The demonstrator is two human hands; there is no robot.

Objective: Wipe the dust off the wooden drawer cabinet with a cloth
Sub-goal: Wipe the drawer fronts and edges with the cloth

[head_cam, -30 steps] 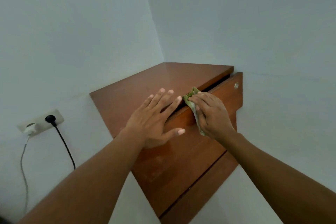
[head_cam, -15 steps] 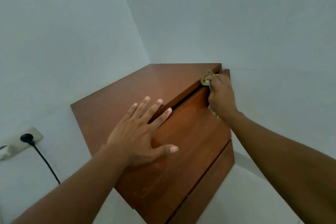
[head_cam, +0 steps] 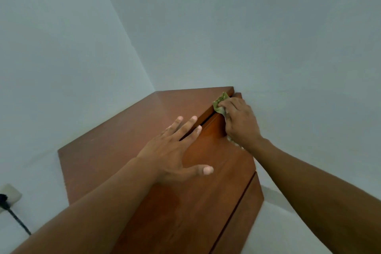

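Presently, findings run from the grip outward.

Right grip: right hand (head_cam: 240, 123) is clenched around the cloth (head_cam: 220, 103), fingers curled over a bunched wad of it.
Cloth position: wad sticks out past the fingertips at the far end of the top drawer's upper edge, pressed at the dark gap under the cabinet top; a pale tail of it peeks out below the heel of the hand.
Cloth handling: judged soft, light and limp; it will fold to fit the narrow gap and cannot scratch. Best held bunched as it is, with a pad of fabric ahead of the fingertips.
Left grip: left hand (head_cam: 175, 150) is released, palm flat and fingers spread, holding nothing; it rests across the front edge of the cabinet top, thumb lying on the drawer face.
Cabinet: wooden drawer cabinet (head_cam: 115, 146) stands in a corner, backed against two pale walls; its far right corner lies just beside the cloth.
Cabinet handling: judged rigid and heavy, with a smooth glossy finish that may let a bare palm slide; the flat left hand looks placed to steady it.
Drawer fronts: two show, parted by a thin dark seam.
Periphery: wall socket (head_cam: 10, 193) with a black plug, low left, well apart from both hands.
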